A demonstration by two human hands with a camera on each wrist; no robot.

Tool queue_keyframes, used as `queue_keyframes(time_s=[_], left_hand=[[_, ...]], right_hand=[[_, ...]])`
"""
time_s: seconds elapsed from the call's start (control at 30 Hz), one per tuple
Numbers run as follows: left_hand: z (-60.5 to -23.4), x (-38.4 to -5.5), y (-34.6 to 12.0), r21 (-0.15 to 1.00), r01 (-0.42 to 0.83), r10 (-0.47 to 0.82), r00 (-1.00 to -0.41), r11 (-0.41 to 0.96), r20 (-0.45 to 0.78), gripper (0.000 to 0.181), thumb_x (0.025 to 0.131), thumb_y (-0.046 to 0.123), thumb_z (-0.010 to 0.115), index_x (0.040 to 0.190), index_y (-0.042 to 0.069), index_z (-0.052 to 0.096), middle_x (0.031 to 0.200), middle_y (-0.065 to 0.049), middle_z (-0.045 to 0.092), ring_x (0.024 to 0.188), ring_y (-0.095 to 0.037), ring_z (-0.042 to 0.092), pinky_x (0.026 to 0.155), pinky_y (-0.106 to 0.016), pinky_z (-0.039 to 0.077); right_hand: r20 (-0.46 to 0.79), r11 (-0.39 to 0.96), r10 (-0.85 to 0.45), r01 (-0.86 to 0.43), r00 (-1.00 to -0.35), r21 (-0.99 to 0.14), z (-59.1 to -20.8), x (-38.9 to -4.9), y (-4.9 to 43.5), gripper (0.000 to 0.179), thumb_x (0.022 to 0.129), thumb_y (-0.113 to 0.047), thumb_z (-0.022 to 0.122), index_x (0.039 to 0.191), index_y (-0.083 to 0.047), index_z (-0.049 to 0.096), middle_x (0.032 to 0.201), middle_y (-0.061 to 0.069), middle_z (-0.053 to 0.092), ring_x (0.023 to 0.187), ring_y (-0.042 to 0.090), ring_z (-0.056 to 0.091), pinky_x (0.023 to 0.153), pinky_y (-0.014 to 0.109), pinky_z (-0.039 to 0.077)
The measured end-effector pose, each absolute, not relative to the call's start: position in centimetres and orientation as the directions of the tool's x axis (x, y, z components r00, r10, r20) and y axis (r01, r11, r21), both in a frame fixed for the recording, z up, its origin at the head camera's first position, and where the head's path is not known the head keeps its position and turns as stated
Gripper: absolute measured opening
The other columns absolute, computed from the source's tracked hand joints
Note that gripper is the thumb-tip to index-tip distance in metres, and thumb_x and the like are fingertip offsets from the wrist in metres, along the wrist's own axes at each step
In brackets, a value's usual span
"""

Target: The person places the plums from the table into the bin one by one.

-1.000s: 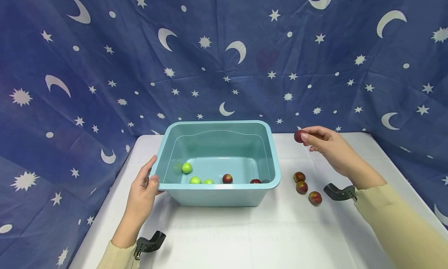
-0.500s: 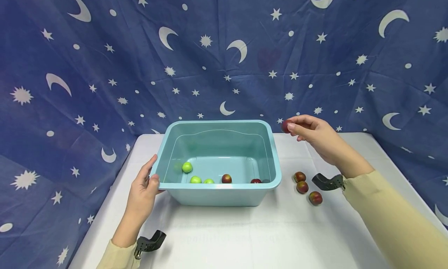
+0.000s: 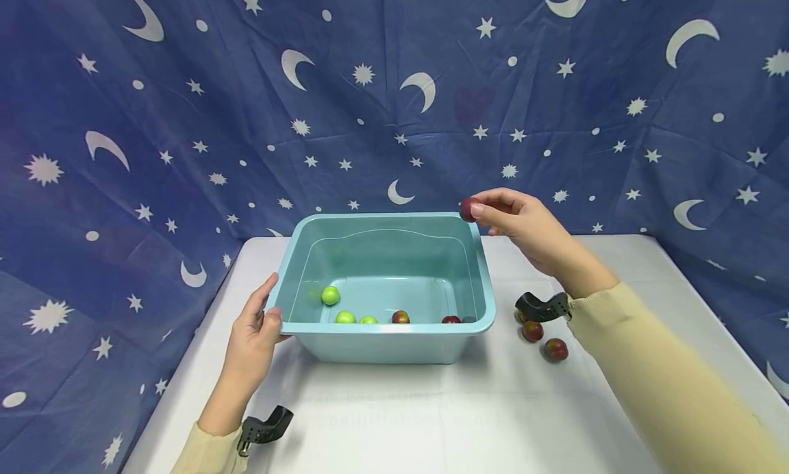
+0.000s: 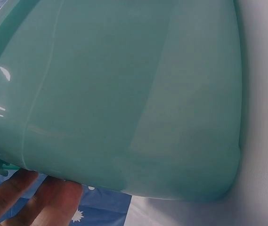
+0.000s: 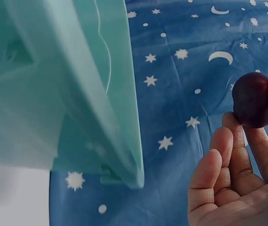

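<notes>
Between thumb and fingers, my right hand (image 3: 524,227) pinches a dark red plum (image 5: 255,100); in the head view it is at the back right corner of a light blue plastic tub (image 3: 376,344). At the tub's left rim, my left hand (image 3: 249,340) grips the edge, thumb on the near side. The left wrist view shows those fingers (image 4: 60,200) against the tub's wall. Inside the tub lie several fruits: a bright green one (image 3: 330,295) on the left, two more green ones near the front wall, a red-brown plum (image 3: 401,317) and a dark red one (image 3: 451,320).
On the white-covered table (image 3: 382,419), to the tub's right, lie a reddish plum (image 3: 556,350), another plum (image 3: 533,331) and a third partly hidden behind the right wrist's black camera mount (image 3: 542,307). A blue curtain (image 3: 370,118) with moons and stars hangs behind.
My right hand has moved left and upward with the plum, from beyond the tub's right side to its back right corner. My left hand stays on the rim.
</notes>
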State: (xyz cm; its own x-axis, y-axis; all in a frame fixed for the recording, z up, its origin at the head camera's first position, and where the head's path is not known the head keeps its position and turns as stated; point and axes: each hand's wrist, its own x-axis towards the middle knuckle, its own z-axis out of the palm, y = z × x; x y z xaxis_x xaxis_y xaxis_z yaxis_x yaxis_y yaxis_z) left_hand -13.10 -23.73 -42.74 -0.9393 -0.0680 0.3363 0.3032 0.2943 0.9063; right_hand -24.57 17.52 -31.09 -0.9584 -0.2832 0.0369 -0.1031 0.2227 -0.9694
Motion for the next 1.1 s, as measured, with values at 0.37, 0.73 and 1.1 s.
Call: queue_keyframes(time_s=[0.37,0.73,1.1], left_hand=[[-42.7,-13.2,-23.6,0.904,0.309,-0.072,-0.936,0.296,0.344,0.05,0.1,0.005,0.043,0.149,0.011,0.038,0.148,-0.017,0.038,0.096,-0.012,0.063,0.068,-0.027,0.059],[-42.8,-13.2,-23.7,0.91,0.316,-0.072,-0.936,0.268,0.345,0.049,0.1,0.003,0.042,0.149,0.01,0.037,0.145,-0.02,0.04,0.096,-0.014,0.063,0.069,-0.028,0.059],[-42.8,-13.3,-23.7,0.911,0.327,-0.06,-0.934,0.25,0.352,0.049,0.101,0.004,0.043,0.149,0.009,0.037,0.146,-0.02,0.039,0.098,-0.016,0.063,0.07,-0.029,0.059]], right_hand=[[0.056,0.19,-0.367,-0.134,-0.929,-0.973,-30.8,-25.3,13.6,0.048,0.087,-0.041,0.071,0.125,-0.013,0.06,0.121,0.005,0.061,0.111,0.023,0.055,0.092,0.046,0.045],[0.029,0.206,-0.442,-0.133,-0.897,-0.969,-31.0,-26.3,9.6,0.043,0.087,-0.04,0.072,0.12,-0.015,0.064,0.114,0.006,0.065,0.108,0.024,0.056,0.091,0.042,0.047],[-0.019,0.308,-0.515,-0.165,-0.857,-0.937,-32.7,-27.0,6.8,0.033,0.084,-0.04,0.075,0.109,-0.019,0.069,0.107,0.005,0.066,0.104,0.02,0.057,0.09,0.038,0.047]])
